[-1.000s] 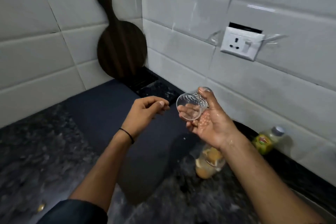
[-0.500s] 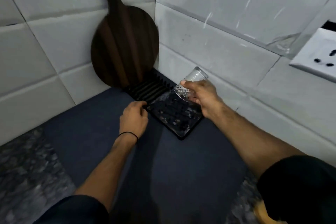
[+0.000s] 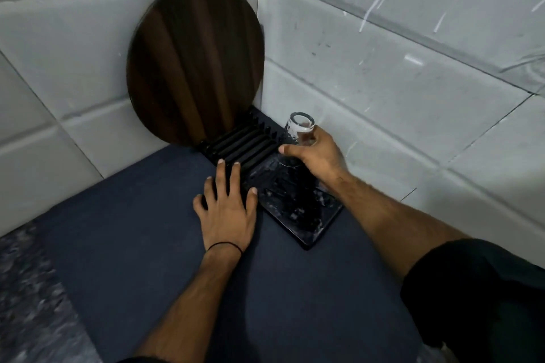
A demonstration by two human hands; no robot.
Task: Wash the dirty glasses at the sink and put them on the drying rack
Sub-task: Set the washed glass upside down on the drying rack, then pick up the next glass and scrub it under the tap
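Note:
A clear drinking glass is held upside down, its thick base up and its mouth down on or just above the black drying rack in the counter's corner. My right hand is wrapped around its side. My left hand lies flat, fingers spread, on the dark blue mat, with its fingertips touching the rack's left edge. The glass's lower rim is partly hidden by my fingers.
A round dark wooden cutting board leans against the tiled wall at the rack's slotted back end. The dark blue mat covers the counter; speckled granite shows at the lower left.
The view closed in on the corner. My right hand turned the glass from tilted to base-up and lowered it onto the rack. My left hand opened flat beside the rack.

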